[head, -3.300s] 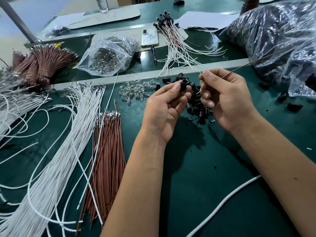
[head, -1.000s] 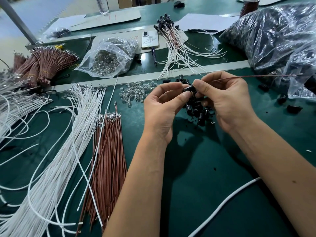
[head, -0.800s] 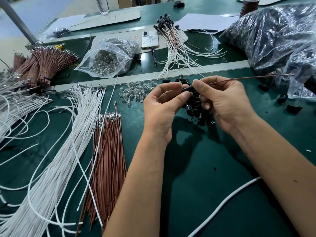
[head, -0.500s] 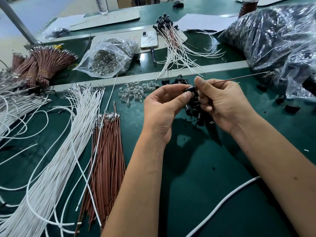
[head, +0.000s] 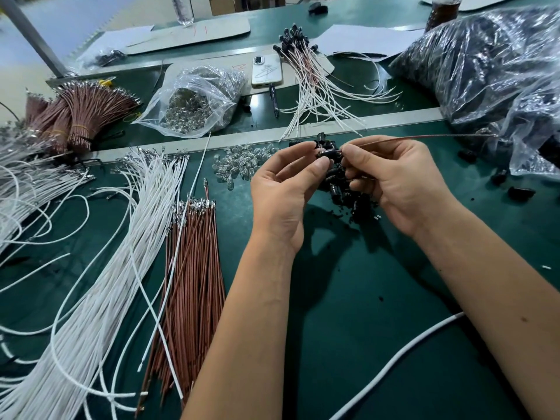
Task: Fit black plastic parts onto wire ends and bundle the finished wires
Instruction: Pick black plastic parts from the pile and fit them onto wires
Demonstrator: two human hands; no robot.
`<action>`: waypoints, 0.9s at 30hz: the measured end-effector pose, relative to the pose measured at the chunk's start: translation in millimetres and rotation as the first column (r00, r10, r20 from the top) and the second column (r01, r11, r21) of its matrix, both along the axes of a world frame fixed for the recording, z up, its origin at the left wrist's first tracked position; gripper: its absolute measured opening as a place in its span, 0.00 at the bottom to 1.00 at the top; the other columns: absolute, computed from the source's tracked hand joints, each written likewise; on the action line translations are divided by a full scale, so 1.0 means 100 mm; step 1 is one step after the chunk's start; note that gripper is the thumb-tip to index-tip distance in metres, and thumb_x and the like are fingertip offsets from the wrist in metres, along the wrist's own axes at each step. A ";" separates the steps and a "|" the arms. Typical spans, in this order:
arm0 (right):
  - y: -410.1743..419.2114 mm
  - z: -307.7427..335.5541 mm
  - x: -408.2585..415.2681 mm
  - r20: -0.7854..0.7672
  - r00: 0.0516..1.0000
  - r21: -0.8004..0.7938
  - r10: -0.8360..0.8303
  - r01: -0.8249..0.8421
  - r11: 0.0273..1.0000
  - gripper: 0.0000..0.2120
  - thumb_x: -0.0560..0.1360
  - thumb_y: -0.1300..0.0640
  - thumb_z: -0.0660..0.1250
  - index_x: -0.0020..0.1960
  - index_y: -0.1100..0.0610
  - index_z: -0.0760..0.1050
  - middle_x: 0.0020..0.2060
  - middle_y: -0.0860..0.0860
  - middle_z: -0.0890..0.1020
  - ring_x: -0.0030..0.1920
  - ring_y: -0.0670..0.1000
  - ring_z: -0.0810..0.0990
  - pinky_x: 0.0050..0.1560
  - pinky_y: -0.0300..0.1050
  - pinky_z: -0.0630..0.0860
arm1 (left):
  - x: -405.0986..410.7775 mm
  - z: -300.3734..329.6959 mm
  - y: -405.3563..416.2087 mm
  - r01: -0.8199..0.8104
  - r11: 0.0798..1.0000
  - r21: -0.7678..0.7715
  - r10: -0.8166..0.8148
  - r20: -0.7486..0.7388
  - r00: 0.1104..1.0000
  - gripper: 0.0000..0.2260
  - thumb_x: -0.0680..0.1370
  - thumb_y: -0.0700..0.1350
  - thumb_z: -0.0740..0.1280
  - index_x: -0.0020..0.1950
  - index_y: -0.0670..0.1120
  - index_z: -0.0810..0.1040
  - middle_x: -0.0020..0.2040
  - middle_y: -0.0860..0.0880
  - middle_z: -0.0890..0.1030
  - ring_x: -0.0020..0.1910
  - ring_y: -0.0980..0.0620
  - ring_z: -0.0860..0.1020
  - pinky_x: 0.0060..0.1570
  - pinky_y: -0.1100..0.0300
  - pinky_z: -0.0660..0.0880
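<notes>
Above the pile of black plastic parts [head: 342, 189], the left hand [head: 281, 192] pinches one black part [head: 328, 153] between thumb and forefinger, while the right hand [head: 400, 180] pinches the brown wire [head: 424, 137] entering it. Nearer the person than the pile, the green worktop [head: 348, 313] lies bare. Left of the pile lie brown wires [head: 188, 283] and white wires [head: 100, 283]; right of it, a plastic bag [head: 491, 71]; beyond it, a metal rail [head: 242, 137].

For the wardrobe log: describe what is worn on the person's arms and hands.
Nothing shows on either: the left hand and right hand are bare, with no gloves, rings, watch or bands visible. Both forearms are uncovered up to the frame edge, so no sleeves appear.
</notes>
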State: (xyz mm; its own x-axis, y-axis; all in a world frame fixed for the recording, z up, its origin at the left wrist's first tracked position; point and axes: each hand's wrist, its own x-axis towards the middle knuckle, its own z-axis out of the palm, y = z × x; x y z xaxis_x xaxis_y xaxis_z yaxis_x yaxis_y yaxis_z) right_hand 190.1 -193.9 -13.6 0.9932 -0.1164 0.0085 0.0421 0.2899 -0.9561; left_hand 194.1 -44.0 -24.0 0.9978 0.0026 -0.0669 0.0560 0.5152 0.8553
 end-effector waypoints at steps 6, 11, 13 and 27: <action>0.03 -0.02 0.00 0.018 1.000 0.139 0.016 -0.018 0.990 0.04 0.68 0.59 0.75 0.42 0.58 0.83 0.33 0.51 0.83 0.32 0.46 0.78 0.32 0.36 0.77 | -0.03 0.02 -0.03 0.027 1.000 -0.001 -0.027 0.009 1.000 0.10 0.72 0.28 0.72 0.42 0.42 0.84 0.42 0.42 0.86 0.42 0.47 0.84 0.46 0.61 0.81; 0.02 -0.04 0.01 0.096 0.995 -0.010 -0.036 0.037 0.999 0.04 0.76 0.65 0.73 0.44 0.59 0.81 0.33 0.51 0.82 0.32 0.47 0.78 0.32 0.37 0.77 | -0.04 0.02 -0.04 0.013 1.000 0.024 -0.014 0.032 0.999 0.09 0.72 0.28 0.72 0.43 0.41 0.83 0.40 0.44 0.86 0.40 0.50 0.84 0.44 0.62 0.80; 0.03 -0.06 0.01 0.132 0.990 -0.091 -0.056 0.069 0.993 0.06 0.78 0.66 0.72 0.43 0.59 0.82 0.33 0.52 0.81 0.32 0.48 0.77 0.32 0.38 0.77 | -0.04 0.01 -0.05 -0.013 0.997 0.076 0.008 0.064 0.998 0.09 0.72 0.28 0.73 0.43 0.42 0.83 0.41 0.45 0.86 0.41 0.50 0.84 0.45 0.61 0.80; 0.00 -0.08 0.04 0.194 0.980 -0.195 -0.032 0.071 0.978 0.06 0.77 0.61 0.73 0.41 0.54 0.82 0.31 0.54 0.78 0.31 0.55 0.72 0.30 0.43 0.71 | -0.03 0.01 -0.02 -0.022 0.992 0.123 0.013 0.070 0.997 0.09 0.72 0.29 0.74 0.45 0.42 0.83 0.41 0.44 0.86 0.43 0.49 0.83 0.49 0.59 0.80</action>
